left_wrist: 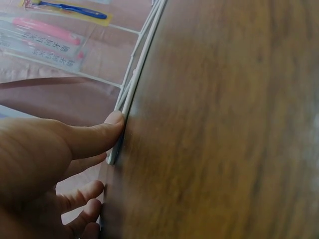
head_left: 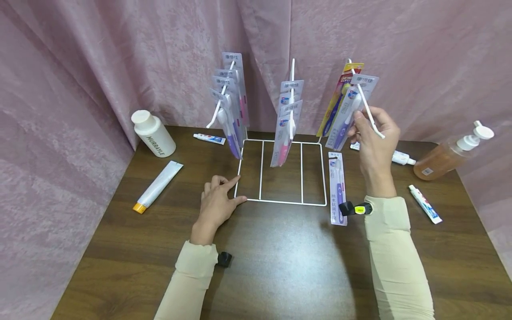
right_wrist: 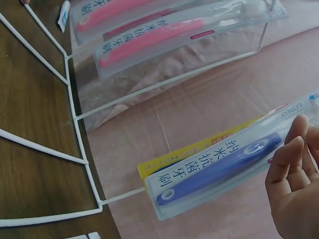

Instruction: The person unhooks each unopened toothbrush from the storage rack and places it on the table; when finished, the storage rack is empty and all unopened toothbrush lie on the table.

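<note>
My right hand (head_left: 378, 138) pinches a packaged purple toothbrush (right_wrist: 219, 172) by its side, thumb in front. The pack's top overlaps the right hook (head_left: 369, 106) of a white wire rack (head_left: 314, 204). Behind it hangs a yellow-backed toothbrush pack (head_left: 334, 106). My left hand (head_left: 218, 202) rests at the rack base's front left corner, thumb on the front wire and index finger along the side wire. In the left wrist view, the thumb (left_wrist: 94, 137) presses the wire at the table's edge. Another purple toothbrush pack (head_left: 338, 189) lies flat beside the base's right side.
Several toothbrush packs hang on the left hook (head_left: 216, 113) and middle hook (head_left: 292, 75). A white bottle (head_left: 156, 135) and a large toothpaste tube (head_left: 160, 184) are at left. At right stand an amber pump bottle (head_left: 442, 158) and a small toothpaste tube (head_left: 425, 204). A pink curtain (head_left: 180, 58) hangs behind.
</note>
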Motion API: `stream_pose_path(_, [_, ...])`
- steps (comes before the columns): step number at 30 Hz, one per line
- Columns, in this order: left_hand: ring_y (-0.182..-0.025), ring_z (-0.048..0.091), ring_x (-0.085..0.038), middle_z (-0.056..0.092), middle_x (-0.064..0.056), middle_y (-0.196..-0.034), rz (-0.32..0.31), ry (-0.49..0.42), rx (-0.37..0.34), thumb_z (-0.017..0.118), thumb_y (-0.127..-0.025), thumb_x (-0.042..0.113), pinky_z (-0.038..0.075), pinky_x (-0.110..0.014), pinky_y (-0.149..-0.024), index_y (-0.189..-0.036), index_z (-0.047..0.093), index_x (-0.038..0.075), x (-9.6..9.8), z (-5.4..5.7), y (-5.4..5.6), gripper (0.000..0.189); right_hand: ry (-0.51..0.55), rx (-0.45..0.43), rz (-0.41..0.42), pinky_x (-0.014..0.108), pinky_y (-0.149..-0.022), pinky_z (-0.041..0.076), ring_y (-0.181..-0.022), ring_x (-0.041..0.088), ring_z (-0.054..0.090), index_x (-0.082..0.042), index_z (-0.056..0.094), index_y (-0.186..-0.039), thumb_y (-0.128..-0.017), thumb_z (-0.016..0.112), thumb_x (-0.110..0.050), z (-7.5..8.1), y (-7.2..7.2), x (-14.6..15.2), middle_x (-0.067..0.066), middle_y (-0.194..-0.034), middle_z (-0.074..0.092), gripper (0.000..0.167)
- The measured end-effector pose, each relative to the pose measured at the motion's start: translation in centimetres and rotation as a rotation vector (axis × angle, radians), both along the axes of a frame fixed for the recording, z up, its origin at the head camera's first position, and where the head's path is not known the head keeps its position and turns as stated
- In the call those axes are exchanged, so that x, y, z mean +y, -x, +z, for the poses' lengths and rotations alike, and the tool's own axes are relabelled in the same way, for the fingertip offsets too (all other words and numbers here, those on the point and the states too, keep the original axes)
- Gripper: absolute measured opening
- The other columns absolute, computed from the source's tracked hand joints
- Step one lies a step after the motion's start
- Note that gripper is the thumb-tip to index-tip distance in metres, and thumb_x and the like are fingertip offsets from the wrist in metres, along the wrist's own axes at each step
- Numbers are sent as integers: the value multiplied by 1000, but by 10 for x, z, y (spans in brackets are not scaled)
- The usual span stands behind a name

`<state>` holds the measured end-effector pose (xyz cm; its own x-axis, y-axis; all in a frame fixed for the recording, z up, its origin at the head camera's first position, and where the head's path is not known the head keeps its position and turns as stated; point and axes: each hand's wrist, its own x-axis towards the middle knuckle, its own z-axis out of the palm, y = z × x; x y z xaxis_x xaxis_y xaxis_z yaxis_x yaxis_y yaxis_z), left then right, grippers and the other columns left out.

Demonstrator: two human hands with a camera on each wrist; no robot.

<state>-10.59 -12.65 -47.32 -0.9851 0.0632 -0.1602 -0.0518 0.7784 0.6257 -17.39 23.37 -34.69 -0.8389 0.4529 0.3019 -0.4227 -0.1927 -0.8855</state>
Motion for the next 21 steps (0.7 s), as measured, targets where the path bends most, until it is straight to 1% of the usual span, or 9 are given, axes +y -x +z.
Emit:
stream_pose_path(5, [-127, 45, -41, 53, -14, -151, -6, -2, -7, 88, -101, 44, 39, -52, -104, -169, 59, 28, 1, 1, 1, 76, 23, 2, -33, 18, -47, 48, -50, 7, 61, -8, 79, -95, -105, 73, 8, 2, -3, 6, 0, -69, 70, 20])
stream_pose_path(9, [-128, 45, -41, 53, -14, -151, -1, 1, -11, 89, -101, 43, 39, -53, -104, -169, 59, 29, 1, 1, 1, 76, 56, -7, -37, 17, -47, 48, -49, 7, 60, -7, 79, -94, -104, 71, 13, 2, -5, 10, 1, -70, 71, 24])
stream_pose_path(12, [-129, 45, -41, 53, -14, -151, 3, 2, -15, 89, -101, 43, 39, -53, -105, -169, 59, 29, 0, 0, 1, 75, 82, -25, -39, 16, -46, 47, -48, 7, 60, -7, 79, -93, -102, 71, 17, 0, -7, 14, 2, -69, 72, 27])
stream_pose_path(16, [-131, 44, -42, 53, -14, -152, 4, -3, -18, 88, -101, 43, 39, -53, -106, -169, 59, 29, -1, -2, 0, 75, 70, -94, -59, 17, -46, 48, -48, 7, 61, -9, 79, -91, -102, 74, 13, -10, -12, 23, 1, -69, 72, 26])
stream_pose_path(21, [-132, 44, -42, 52, -15, -153, 4, -3, -12, 88, -102, 41, 39, -54, -107, -169, 58, 27, -1, -1, -1, 75, 70, -196, -74, 18, -47, 49, -49, 8, 61, -9, 80, -91, -103, 76, 7, -32, -22, 39, 1, -67, 71, 20])
